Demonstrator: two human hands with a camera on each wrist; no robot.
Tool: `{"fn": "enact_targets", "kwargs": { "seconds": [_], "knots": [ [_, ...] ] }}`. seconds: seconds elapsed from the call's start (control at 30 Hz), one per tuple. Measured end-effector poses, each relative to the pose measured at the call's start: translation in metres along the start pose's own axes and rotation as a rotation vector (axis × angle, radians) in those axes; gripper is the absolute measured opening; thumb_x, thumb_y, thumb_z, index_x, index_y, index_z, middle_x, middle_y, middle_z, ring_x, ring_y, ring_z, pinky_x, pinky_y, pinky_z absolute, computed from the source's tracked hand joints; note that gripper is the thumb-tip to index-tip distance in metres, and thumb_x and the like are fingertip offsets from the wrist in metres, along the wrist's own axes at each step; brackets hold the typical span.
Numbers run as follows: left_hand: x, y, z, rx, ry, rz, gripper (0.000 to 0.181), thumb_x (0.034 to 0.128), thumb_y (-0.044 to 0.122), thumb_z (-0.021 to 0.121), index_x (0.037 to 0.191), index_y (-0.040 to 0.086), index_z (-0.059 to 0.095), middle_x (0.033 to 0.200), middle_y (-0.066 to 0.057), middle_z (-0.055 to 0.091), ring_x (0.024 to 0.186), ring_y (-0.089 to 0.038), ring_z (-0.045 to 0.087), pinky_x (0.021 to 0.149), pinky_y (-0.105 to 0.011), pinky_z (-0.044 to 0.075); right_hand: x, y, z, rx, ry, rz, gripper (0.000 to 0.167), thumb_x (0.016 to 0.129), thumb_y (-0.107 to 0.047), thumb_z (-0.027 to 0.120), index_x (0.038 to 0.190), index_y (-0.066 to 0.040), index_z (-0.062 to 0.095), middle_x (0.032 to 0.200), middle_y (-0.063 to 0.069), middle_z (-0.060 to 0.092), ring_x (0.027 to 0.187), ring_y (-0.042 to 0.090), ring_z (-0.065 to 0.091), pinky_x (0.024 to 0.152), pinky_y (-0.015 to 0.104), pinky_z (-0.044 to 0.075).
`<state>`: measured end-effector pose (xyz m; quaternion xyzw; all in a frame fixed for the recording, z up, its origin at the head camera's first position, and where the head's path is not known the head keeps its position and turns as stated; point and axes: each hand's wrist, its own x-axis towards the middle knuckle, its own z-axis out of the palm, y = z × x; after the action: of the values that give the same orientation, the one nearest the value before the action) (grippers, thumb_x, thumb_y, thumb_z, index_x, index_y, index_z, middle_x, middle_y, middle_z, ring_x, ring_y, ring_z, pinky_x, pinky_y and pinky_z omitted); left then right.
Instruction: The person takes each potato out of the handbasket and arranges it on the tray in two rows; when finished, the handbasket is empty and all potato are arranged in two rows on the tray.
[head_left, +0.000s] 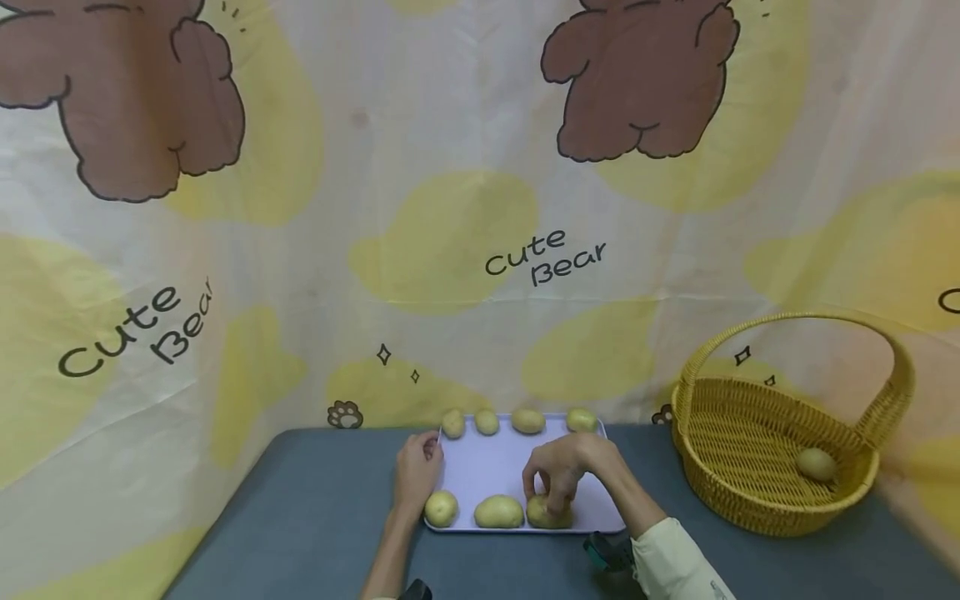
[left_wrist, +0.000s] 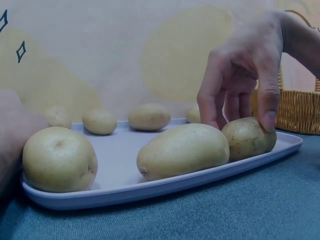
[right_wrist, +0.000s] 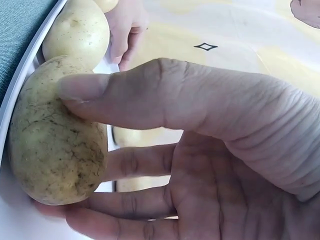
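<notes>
My right hand (head_left: 564,468) grips a potato (right_wrist: 57,135) with rough, brownish marks, thumb on one side and fingers on the other. That potato sits on the pale lilac tray (head_left: 480,467), along its near edge. Beside it on the left lies a long smooth potato (left_wrist: 185,151); a rounder potato (left_wrist: 60,160) rests in the near left corner. Several more potatoes line the far edge, among them an oval potato (head_left: 528,421). At the tray's left edge is my left hand (head_left: 417,471), its fingers bent at the rim; whether they pinch it is hard to see.
A yellow wicker basket (head_left: 765,508) with a tall handle stands right of the tray, one potato (head_left: 816,464) inside it. The table has a blue-grey cloth (head_left: 315,508). Behind it hangs a curtain (head_left: 450,350) printed with bears.
</notes>
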<state>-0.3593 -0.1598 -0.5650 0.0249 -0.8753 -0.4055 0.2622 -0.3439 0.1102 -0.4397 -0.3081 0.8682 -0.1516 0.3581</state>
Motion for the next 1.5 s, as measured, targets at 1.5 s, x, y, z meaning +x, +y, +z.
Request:
{"fn": "enact_targets", "kwargs": {
  "seconds": [1.5],
  "knots": [
    [0.008,0.003,-0.004,0.011,0.003,-0.008,0.023,0.0894,0.001,0.066,0.109,-0.004,0.077,0.091,-0.013,0.071,0.082,-0.019,0.064,0.075,-0.031,0.054,-0.189,0.097,-0.033,0.19,0.615,0.03,0.022,0.104,-0.018,0.06,0.088,-0.004,0.055,0.071,-0.001,0.05,0.06,0.008,0.044,0.058,0.026,0.039]
  ]
}}
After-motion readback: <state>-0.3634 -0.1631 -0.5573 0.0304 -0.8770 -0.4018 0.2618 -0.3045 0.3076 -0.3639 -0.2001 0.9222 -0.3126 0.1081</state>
